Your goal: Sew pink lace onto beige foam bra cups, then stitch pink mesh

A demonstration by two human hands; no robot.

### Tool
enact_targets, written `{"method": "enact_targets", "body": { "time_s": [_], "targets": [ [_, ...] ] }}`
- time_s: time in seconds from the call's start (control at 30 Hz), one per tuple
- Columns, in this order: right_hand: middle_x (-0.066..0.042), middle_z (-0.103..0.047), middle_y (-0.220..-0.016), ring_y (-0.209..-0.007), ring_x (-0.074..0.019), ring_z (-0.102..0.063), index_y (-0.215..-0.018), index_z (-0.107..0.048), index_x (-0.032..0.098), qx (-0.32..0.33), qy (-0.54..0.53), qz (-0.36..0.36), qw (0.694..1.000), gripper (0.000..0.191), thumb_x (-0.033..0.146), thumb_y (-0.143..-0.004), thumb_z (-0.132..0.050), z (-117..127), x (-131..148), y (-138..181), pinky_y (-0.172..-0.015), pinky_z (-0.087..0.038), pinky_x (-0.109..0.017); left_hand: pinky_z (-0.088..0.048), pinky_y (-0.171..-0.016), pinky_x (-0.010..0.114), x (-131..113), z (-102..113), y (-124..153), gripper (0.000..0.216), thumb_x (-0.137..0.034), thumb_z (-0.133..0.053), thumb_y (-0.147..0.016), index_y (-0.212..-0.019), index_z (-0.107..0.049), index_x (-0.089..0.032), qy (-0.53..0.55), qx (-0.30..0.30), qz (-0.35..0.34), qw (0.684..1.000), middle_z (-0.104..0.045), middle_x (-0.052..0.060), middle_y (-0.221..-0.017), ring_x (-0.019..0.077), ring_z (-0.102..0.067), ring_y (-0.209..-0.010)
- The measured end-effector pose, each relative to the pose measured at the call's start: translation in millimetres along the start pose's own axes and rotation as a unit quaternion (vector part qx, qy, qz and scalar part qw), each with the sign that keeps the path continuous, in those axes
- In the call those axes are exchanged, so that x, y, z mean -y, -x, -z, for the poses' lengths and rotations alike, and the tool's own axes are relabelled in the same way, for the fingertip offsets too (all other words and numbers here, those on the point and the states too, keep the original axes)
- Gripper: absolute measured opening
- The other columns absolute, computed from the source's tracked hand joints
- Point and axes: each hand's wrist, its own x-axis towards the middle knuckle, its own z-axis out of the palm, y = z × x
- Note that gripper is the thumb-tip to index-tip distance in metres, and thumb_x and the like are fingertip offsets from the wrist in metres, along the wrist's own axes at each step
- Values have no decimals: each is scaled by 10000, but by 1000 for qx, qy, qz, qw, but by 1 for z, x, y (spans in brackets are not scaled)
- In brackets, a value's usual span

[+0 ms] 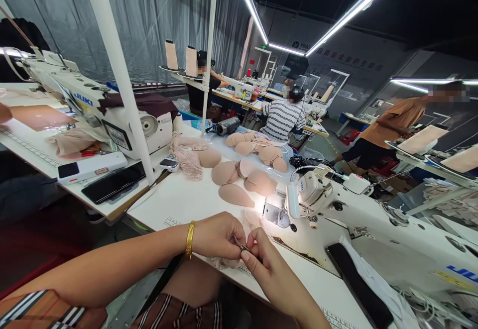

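1. The lace piece is a pale pink-beige, thin and openwork. It lies crumpled at the near edge of the white table, just in front of the needle plate, and runs under both hands.
2. The left hand wears a smooth gold bangle on its wrist. Its fingers are curled in and closed on the lace piece.
3. The right hand meets it fingertip to fingertip, with thumb and forefinger pressed together on the same bit of lace.
4. A thin metal tool, dark and slim, shows between the two hands. Which hand grips it cannot be told.
5. Beyond the hands lie foam cups, matte, skin-toned and shaped like rounded teardrops. Some lie single and some are stacked in fanned piles.
6. The sewing machine to the right is glossy white with hard, rounded edges. Its small lamp throws a bright patch on the metal needle plate.
7. A flat black phone lies on the table near the right hand.
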Motion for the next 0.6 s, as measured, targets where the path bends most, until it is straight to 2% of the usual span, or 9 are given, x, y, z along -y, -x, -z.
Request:
{"method": "enact_targets", "body": {
  "time_s": [0.27, 0.47, 0.53, 0.6],
  "targets": [
    [70, -412, -762, -697, -147, -350, -1005, -411, 259, -6, -24, 9, 1000, 389, 643, -1054, -450, -3, -8, 0, -668, -325, -277, -366, -568, 201, -4, -1, 0, 186, -325, -654, -748, -731, -742, -163, 22, 18, -3, 1000, -572, -25, -655, 116, -504, -641],
    [102, -327, -680, -605, -116, -254, -967, -383, 264, 10, -163, -2, 987, 442, 683, -1020, -515, -7, -21, -4, -557, -213, -241, -340, -540, 201, -4, -1, -1, 244, -374, -703, -761, -673, -701, -147, 74, 19, 2, 997, -519, -43, -587, 97, -446, -584],
    [110, -308, -665, -578, -109, -216, -945, -357, 271, -7, -213, -9, 977, 473, 699, -992, -553, -5, -28, -4, -529, -175, -234, -365, -549, 198, -2, 1, -1, 234, -372, -737, -746, -687, -722, -146, 106, 11, 19, 994, -576, -35, -596, 100, -476, -587],
    [111, -300, -665, -566, -107, -209, -926, -339, 275, -59, -217, -18, 974, 495, 717, -978, -554, 2, -39, 0, -520, -176, -227, -400, -578, 201, 1, 5, -1, 222, -367, -770, -737, -728, -757, -145, 126, 2, 39, 991, -647, -17, -637, 108, -520, -609]
  ]
}}
